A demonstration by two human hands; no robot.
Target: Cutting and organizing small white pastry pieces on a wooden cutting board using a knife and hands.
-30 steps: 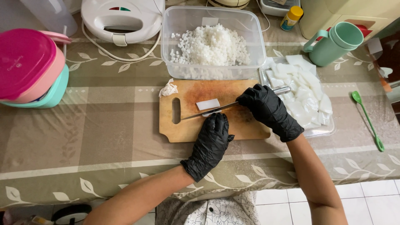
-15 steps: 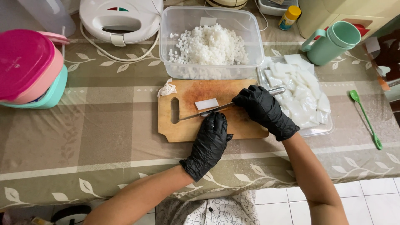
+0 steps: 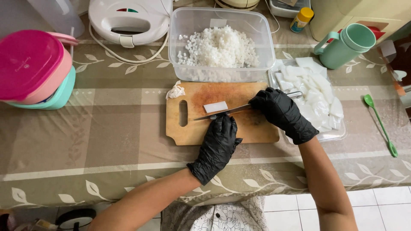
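One white slab (image 3: 215, 106) just beyond my left hand (image 3: 217, 141), fingers curled, uncut; right hand (image 3: 278, 110) grips knife (image 3: 222, 112); tub of cubes (image 3: 220, 46) ahead, heaped; slabs tray (image 3: 314, 96) rightward, remaining.

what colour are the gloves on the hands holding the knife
Black, on both the left hand and right hand at the knife; clearest in the head view.

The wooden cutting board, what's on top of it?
On the cutting board lie one white slab and a knife, held by the right hand. The left hand rests there too, hiding whatever lies beneath it.
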